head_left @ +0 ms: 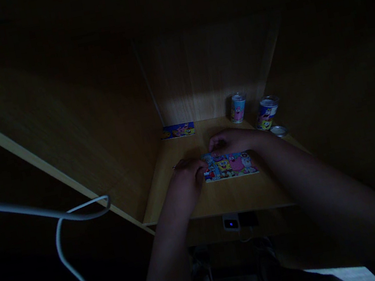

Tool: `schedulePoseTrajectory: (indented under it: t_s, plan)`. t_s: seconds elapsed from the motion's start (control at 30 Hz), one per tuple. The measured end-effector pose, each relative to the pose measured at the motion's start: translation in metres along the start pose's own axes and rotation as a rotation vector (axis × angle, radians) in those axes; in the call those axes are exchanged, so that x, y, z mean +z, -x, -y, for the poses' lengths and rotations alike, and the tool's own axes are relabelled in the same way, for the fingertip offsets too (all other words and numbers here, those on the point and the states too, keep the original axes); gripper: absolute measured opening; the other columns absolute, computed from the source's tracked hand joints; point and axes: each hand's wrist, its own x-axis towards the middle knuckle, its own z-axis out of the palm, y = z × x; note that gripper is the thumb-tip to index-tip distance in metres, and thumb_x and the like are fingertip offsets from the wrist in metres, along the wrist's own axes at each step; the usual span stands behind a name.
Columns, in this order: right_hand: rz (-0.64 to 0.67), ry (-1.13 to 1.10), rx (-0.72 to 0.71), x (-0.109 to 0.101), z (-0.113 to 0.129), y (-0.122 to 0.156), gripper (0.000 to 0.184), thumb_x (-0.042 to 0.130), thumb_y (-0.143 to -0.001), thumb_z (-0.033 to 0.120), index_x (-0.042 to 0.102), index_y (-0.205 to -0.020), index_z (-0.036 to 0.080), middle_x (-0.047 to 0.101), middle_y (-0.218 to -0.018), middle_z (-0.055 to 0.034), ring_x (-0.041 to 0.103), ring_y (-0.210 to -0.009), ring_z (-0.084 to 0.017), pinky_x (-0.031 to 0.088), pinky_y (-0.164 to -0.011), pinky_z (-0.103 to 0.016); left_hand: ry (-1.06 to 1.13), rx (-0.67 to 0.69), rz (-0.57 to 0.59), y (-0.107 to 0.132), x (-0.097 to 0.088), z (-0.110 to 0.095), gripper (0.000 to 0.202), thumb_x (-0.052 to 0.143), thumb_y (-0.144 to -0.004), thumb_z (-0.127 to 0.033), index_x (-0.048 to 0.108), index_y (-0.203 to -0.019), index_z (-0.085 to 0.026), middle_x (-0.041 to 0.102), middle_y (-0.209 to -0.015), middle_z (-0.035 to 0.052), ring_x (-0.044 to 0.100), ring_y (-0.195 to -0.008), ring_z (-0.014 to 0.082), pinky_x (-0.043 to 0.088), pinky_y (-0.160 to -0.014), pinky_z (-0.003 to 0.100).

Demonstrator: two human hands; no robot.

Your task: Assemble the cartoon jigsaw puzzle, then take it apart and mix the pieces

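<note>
A rectangular panel printed with colourful cartoon figures lies flat on the wooden shelf board. At its left edge is my left hand, with the fingers bent and the thumb touching the upper left corner area. My right hand reaches over the panel's far edge, its fingers curled and thumb tip close to the same corner. Dim light hides whether a small piece sits between the fingers of either hand. A second cartoon-printed strip lies at the back left of the shelf.
Two cartoon-printed cans with clear tops stand at the back right, beside a round lid. Wooden walls enclose the shelf. A white cable hangs at left. Below the front edge is a small device with a lit display.
</note>
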Motion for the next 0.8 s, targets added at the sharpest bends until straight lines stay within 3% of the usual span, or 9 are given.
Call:
schedulePoseTrajectory:
  t_s: [0.27,0.47,0.53,0.7,0.8]
  plan:
    - [-0.015,0.007,0.002,0.000,0.000,0.000,0.036,0.078,-0.088,0.055,0.075,-0.105,0.022,0.078,-0.096,-0.0024,0.069,-0.087,-0.019,0.055,-0.080,-0.032,-0.040,0.037,-0.067,0.002,0.000,0.005,0.023,0.059,-0.100,-0.006,0.075,-0.105,-0.022,0.076,-0.107,0.0050,0.067,-0.106,0.0253,0.054,-0.097,0.040]
    - [-0.027,0.021,0.023,0.000,0.004,0.001,0.036,0.078,-0.088,0.053,0.075,-0.106,0.022,0.078,-0.099,-0.0027,0.070,-0.089,-0.020,0.055,-0.081,-0.032,-0.052,0.088,-0.014,0.003,-0.003,0.001,0.037,0.059,-0.086,0.006,0.079,-0.088,-0.025,0.076,-0.106,0.0031,0.066,-0.106,0.0254,0.054,-0.097,0.041]
    - [-0.021,0.037,0.018,0.000,0.005,0.002,0.034,0.076,-0.090,0.051,0.075,-0.107,0.022,0.079,-0.100,-0.0031,0.070,-0.090,-0.020,0.055,-0.082,-0.033,-0.079,0.036,-0.045,0.005,-0.009,0.002,0.041,0.057,-0.082,0.008,0.079,-0.093,-0.025,0.076,-0.108,0.0038,0.067,-0.107,0.0263,0.055,-0.097,0.041]
    - [-0.003,0.043,0.003,0.000,0.004,0.002,0.029,0.075,-0.091,0.048,0.075,-0.106,0.023,0.079,-0.104,-0.0040,0.071,-0.093,-0.021,0.055,-0.087,-0.035,-0.207,-0.180,-0.266,0.015,-0.036,0.018,0.052,0.050,-0.077,0.009,0.078,-0.107,-0.022,0.077,-0.113,0.0066,0.070,-0.110,0.0276,0.056,-0.103,0.042]
    - [0.008,0.020,0.002,-0.001,0.003,0.002,0.032,0.075,-0.090,0.050,0.075,-0.107,0.023,0.079,-0.104,-0.0041,0.071,-0.093,-0.021,0.056,-0.087,-0.036,-0.258,-0.194,-0.247,0.020,-0.046,0.024,0.050,0.053,-0.078,0.006,0.079,-0.109,-0.024,0.077,-0.114,0.0066,0.070,-0.110,0.0284,0.057,-0.104,0.041]
